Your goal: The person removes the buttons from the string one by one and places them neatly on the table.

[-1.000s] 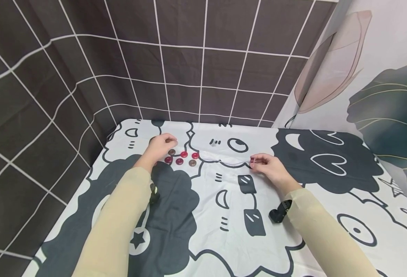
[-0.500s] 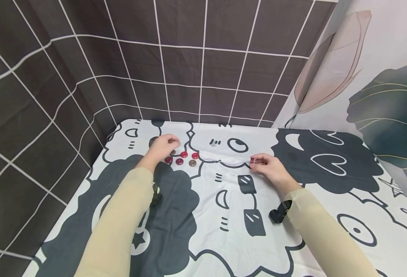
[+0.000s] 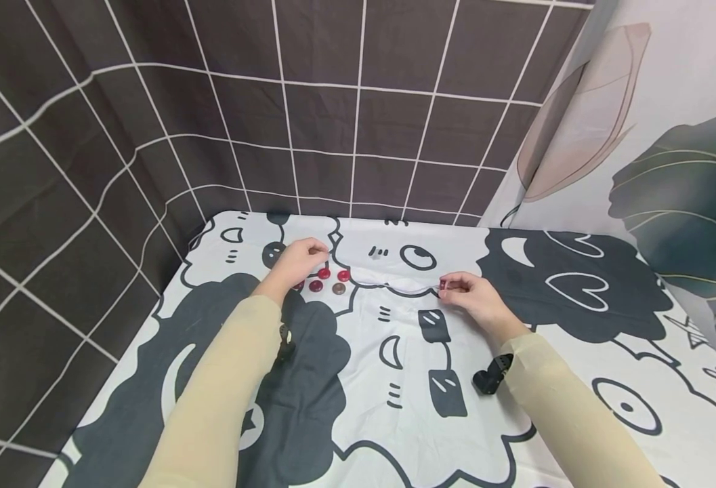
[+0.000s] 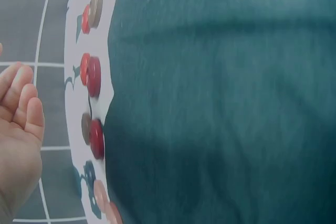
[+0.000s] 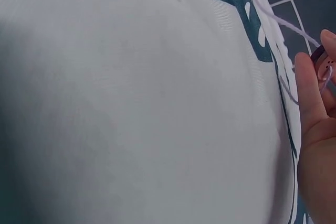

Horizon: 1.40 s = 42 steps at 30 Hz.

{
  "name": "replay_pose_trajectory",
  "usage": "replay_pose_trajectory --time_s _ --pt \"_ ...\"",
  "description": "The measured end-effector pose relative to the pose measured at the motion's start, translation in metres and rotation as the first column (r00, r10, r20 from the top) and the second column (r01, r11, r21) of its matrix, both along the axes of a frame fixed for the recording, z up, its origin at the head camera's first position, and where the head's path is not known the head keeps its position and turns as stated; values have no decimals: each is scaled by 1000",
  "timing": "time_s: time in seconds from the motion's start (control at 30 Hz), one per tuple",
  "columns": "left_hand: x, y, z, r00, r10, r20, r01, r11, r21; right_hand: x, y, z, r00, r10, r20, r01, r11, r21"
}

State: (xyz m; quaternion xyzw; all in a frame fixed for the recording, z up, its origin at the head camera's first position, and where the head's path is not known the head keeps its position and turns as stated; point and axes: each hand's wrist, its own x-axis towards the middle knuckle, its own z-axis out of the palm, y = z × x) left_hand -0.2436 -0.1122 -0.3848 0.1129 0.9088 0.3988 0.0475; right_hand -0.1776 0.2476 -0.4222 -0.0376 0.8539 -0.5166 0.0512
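Note:
My left hand hovers just above a group of round buttons, fingers loosely bent. Nothing shows in its grasp; its thumb is mostly outside the left wrist view. Beneath it lie a bright red button, a dark red button and a brown button; others are partly hidden. The left wrist view shows a second brown button and two pale pink discs. Thumb and fingers of my right hand pinch a pinkish button with holes, a darker one against it. A thin pale cord runs through it.
A cloth with black-and-white cartoon print covers the table. Behind and to the left hangs a dark curtain with white grid lines. A leaf-print curtain hangs at the right.
My left hand has moved to the right across the buttons and now covers the far brown one. The right hand stays in place with its button.

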Motion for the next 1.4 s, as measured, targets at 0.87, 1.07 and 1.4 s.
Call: replay_pose_trajectory --time_s 0.87,1.07,1.4 --pt "11 73 -1 974 -210 85 211 978 3 2 -2 1 999 23 -36 -26 997 -78" --pt "13 87 -3 964 -253 83 251 968 28 3 -3 2 999 20 -38 -23 997 -71" --pt "13 103 -7 957 -282 68 283 959 -7 3 -5 4 999 20 -49 -22 999 -43"
